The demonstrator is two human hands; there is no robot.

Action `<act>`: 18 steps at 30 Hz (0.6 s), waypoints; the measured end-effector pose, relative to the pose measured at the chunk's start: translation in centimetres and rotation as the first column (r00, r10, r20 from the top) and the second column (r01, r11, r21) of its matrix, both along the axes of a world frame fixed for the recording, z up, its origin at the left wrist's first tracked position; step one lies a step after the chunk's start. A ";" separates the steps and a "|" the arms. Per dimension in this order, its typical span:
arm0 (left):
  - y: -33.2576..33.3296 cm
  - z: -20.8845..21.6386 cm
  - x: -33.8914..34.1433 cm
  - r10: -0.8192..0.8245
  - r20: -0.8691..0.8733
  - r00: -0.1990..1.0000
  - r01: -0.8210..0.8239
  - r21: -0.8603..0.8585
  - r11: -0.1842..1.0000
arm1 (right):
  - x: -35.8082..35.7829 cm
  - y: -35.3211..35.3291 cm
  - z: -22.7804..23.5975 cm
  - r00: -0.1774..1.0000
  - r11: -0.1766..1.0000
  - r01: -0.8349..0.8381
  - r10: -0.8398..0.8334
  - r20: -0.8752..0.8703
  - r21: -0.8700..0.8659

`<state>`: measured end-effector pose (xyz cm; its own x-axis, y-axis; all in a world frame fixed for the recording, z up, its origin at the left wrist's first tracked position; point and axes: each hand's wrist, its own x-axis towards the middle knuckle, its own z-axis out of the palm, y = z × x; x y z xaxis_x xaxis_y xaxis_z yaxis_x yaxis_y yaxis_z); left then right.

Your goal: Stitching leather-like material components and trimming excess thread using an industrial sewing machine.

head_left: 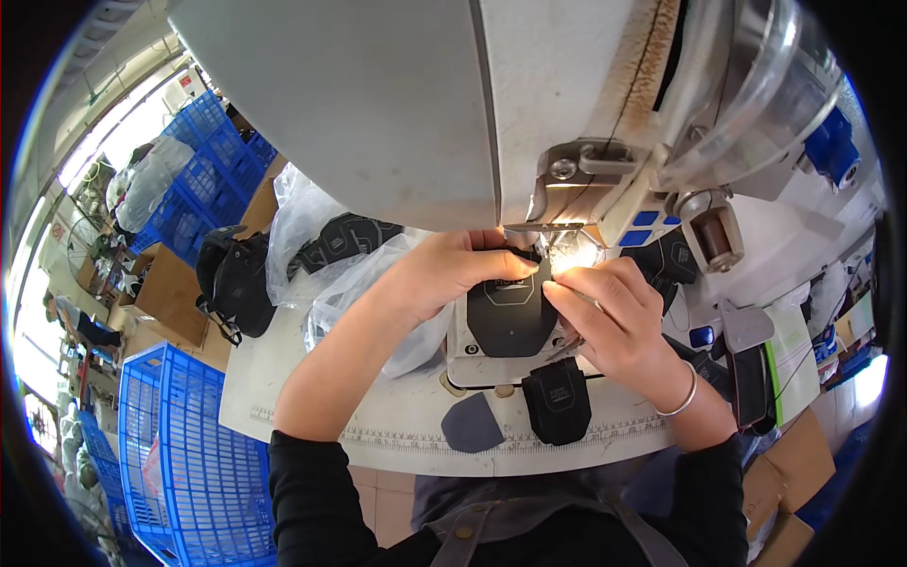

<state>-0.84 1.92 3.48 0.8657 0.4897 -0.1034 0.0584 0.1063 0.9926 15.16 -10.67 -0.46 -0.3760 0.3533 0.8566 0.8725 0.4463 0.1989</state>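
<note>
A black panel (511,329) with cut corners and a pale outlined mark lies under the lit needle area of a sewing machine (378,104). My left hand (472,269) grips the panel's far end, thumb on top, its other fingers partly hidden behind. At the panel's right edge, close to the needle, the fingertips of my right hand (614,312) are pinched together. What sits between them is too small to tell. Beneath that hand a thin metal tool (564,350) sticks out; its kind is unclear.
Near the table's front edge lie a finished-looking black piece (556,402) and a grey piece (471,423). Clear plastic bags (416,345) and black pieces (350,238) lie on the left. A blue crate (194,454) stands left of the table (283,397); a phone (751,387) lies right.
</note>
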 end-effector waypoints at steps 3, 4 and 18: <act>0.1 0.1 0.3 0.013 -0.025 1.000 -0.013 -0.005 1.000 | 0.1 0.3 -0.1 0.999 0.998 -0.003 0.001 0.034 0.068; 0.1 0.1 0.3 0.001 -0.039 0.999 -0.002 -0.010 1.000 | 0.2 0.3 -0.2 1.000 0.997 -0.005 0.003 0.030 0.082; 0.5 -0.6 0.3 -0.034 0.022 0.999 0.035 -0.046 0.998 | 0.2 0.7 -0.7 1.000 0.990 -0.010 0.010 0.002 0.141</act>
